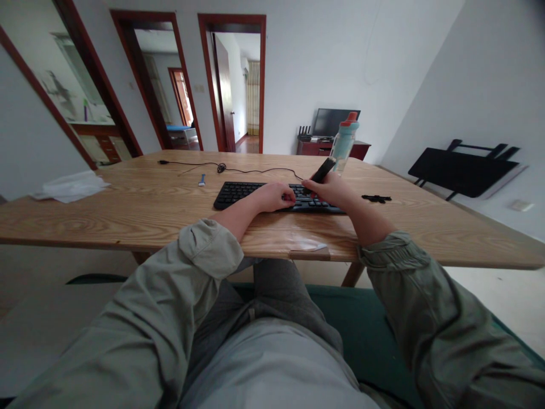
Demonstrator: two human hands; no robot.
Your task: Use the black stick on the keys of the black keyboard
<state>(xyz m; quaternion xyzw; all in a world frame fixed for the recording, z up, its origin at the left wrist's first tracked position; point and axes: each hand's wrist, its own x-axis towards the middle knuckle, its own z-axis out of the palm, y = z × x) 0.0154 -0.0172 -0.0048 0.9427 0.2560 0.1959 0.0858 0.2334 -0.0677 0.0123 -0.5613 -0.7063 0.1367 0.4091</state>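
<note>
A: Status, left hand?
B: Resting on black keyboard, fingers curled in, narrow. Holding nothing visible; fingertips touching keys near mid-board.
A: Right hand?
B: Closed around dark stick-shaped tool, lower end down at keys, upper end tilted up and away. Exact tool type: cannot tell.
A: Keyboard loc.?
B: Flat on wooden counter, centre, near front edge. Cable running back-left.
A: Other items?
B: Bottle w/ red cap upright just behind right hand. Small black part to the right. White cloth far left edge.
</note>
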